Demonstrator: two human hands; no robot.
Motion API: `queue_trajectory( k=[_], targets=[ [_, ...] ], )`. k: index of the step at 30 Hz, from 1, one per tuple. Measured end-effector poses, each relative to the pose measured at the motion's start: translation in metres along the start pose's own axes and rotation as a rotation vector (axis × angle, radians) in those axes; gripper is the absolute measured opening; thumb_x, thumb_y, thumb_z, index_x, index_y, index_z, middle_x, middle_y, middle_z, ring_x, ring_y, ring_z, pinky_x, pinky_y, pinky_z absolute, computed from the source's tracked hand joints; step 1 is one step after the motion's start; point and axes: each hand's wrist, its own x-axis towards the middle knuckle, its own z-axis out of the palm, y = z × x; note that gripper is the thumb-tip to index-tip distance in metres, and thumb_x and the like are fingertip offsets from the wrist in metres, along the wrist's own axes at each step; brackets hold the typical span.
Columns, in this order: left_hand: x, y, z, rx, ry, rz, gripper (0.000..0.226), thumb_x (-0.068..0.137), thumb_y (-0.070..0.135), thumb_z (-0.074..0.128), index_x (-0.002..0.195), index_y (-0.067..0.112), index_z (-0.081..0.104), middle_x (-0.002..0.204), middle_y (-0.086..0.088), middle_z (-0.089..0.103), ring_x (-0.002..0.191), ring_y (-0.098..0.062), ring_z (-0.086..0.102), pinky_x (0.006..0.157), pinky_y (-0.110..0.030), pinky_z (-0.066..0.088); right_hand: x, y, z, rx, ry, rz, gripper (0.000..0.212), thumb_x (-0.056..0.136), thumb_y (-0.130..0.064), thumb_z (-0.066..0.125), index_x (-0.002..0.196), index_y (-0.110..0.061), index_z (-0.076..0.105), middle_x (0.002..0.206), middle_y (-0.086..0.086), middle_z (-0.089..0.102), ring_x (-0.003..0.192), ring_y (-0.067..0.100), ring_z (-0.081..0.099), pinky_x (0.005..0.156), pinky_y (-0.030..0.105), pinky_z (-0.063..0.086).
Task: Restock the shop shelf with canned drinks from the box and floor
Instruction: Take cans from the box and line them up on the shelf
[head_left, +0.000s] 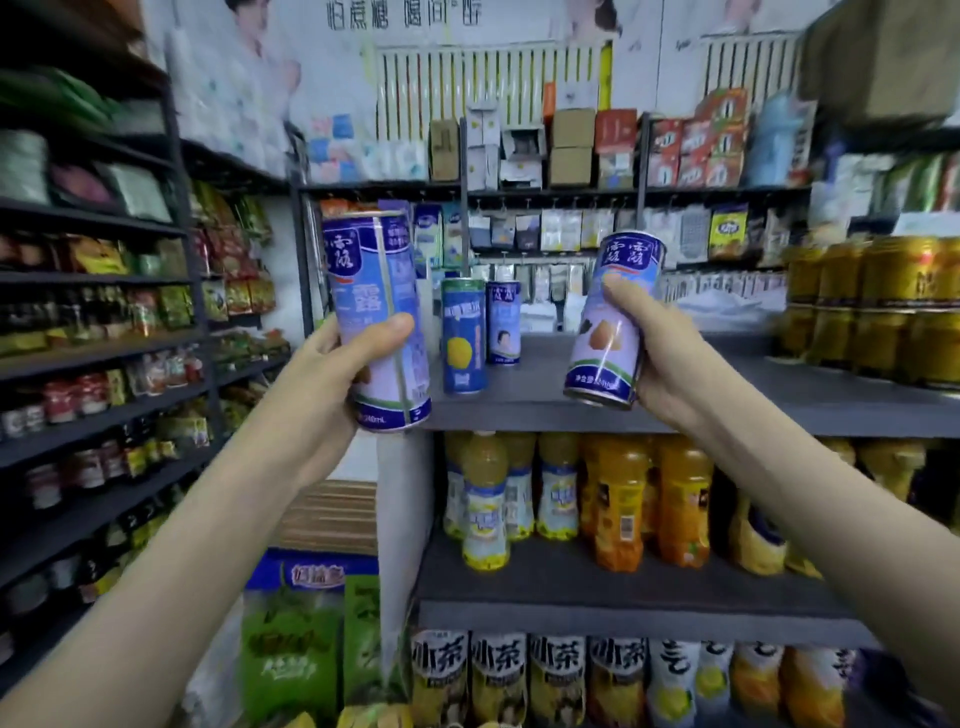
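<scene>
You hold one can in each hand, just in front of the shelf's front edge. Your left hand (332, 374) wraps the lower half of the left can (371, 306), thumb across the front. That can is upright, near the shelf's left front corner. Your right hand (662, 358) grips the right can (615, 319) from behind, thumb on its face, and this one leans with its top to the right.

The grey shelf (727, 400) has a bare stretch along its middle. A lemon can (464, 335) stands near the left end, with a blue can (503, 322) of your brand just behind it on its right. Gold cans (872, 306) are stacked at the right end.

- Straighten the right can before you lower it, so the base lands flat.
- Set it beside the blue can and push it toward the rear edge, which leaves the front free for the next ones.
- Place one can at a time. Your left can sits close to the lemon can and could easily tip it.
- Turn the left can so the label faces out, not the seam.
- Let go only once each base sits flat.
</scene>
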Motion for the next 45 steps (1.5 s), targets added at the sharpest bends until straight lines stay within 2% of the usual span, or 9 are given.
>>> queue_trajectory(
  k=[4,9,12,18,21,36,39,42,45],
  targets=[
    [0.042,0.014,-0.026,0.067,0.013,0.061,0.049,0.070,0.019,0.075,0.117,0.015,0.061,0.101,0.001,0.072,0.085,-0.014,0.068,0.075,-0.031,0.056,0.064,0.023,0.019,-0.092,-0.056,-0.016,0.024,0.087,-0.008,0.063,0.105,-0.009,0.045,0.064,-0.002,0.065,0.051,0.010,0.064,0.049,0.023,0.051],
    [0.081,0.007,-0.042,0.147,-0.004,0.087,0.056,0.060,0.026,0.072,0.114,0.013,0.062,0.103,0.000,0.072,0.089,-0.015,0.068,0.080,-0.032,0.053,0.129,0.055,0.018,-0.274,-0.094,0.047,0.039,0.084,-0.006,0.066,0.118,-0.003,0.047,0.107,0.021,0.064,0.086,0.031,0.065,0.077,0.044,0.057],
    [0.101,-0.005,-0.046,0.176,-0.030,0.071,0.049,0.057,0.024,0.073,0.105,0.019,0.065,0.100,0.002,0.073,0.091,-0.015,0.068,0.081,-0.029,0.051,0.153,0.069,0.009,-0.366,-0.069,0.070,0.043,0.081,0.000,0.067,0.120,0.004,0.049,0.106,0.023,0.065,0.085,0.032,0.064,0.078,0.044,0.054],
    [0.128,-0.027,-0.039,0.172,-0.066,0.071,0.053,0.054,0.025,0.074,0.106,0.018,0.064,0.093,0.005,0.074,0.081,-0.009,0.068,0.064,-0.018,0.050,0.185,0.077,-0.007,-0.438,-0.131,0.091,0.038,0.081,0.005,0.065,0.115,-0.010,0.056,0.102,0.010,0.069,0.089,0.027,0.065,0.073,0.038,0.054],
    [0.138,-0.034,-0.034,0.146,-0.054,0.047,0.057,0.053,0.025,0.075,0.109,0.020,0.064,0.098,0.004,0.074,0.087,-0.010,0.069,0.074,-0.024,0.051,0.199,0.084,-0.009,-0.453,-0.149,0.119,0.045,0.082,0.006,0.063,0.123,-0.008,0.052,0.113,0.013,0.065,0.095,0.027,0.065,0.077,0.040,0.055],
    [0.147,-0.038,-0.029,0.182,-0.007,0.092,0.052,0.057,0.021,0.073,0.108,0.020,0.064,0.094,0.007,0.074,0.080,-0.006,0.069,0.066,-0.017,0.053,0.220,0.097,-0.004,-0.712,-0.092,0.109,0.044,0.079,-0.017,0.076,0.109,-0.009,0.046,0.093,0.001,0.059,0.077,0.012,0.062,0.062,0.026,0.052],
    [0.143,-0.038,-0.023,0.185,-0.001,0.115,0.052,0.055,0.020,0.074,0.107,0.017,0.065,0.094,0.006,0.074,0.080,-0.006,0.069,0.063,-0.015,0.052,0.212,0.091,-0.004,-0.931,0.067,-0.068,0.059,0.077,-0.024,0.078,0.120,-0.004,0.043,0.109,0.004,0.051,0.094,0.016,0.053,0.073,0.026,0.042],
    [0.138,-0.037,-0.016,0.205,-0.009,0.164,0.049,0.055,0.020,0.074,0.103,0.018,0.065,0.092,0.008,0.074,0.079,-0.005,0.069,0.063,-0.013,0.052,0.185,0.064,0.006,-0.887,0.208,-0.405,0.047,0.082,-0.029,0.071,0.118,-0.009,0.048,0.108,0.005,0.051,0.099,0.019,0.052,0.078,0.027,0.043],
    [0.132,-0.035,-0.004,0.329,-0.002,0.237,0.044,0.058,0.023,0.079,0.100,0.025,0.066,0.090,0.012,0.074,0.080,-0.004,0.069,0.063,-0.014,0.052,0.135,0.032,0.027,-0.541,-0.053,-0.513,0.041,0.077,-0.039,0.070,0.110,-0.020,0.054,0.094,-0.002,0.059,0.090,0.014,0.057,0.083,0.035,0.053]
  ],
)
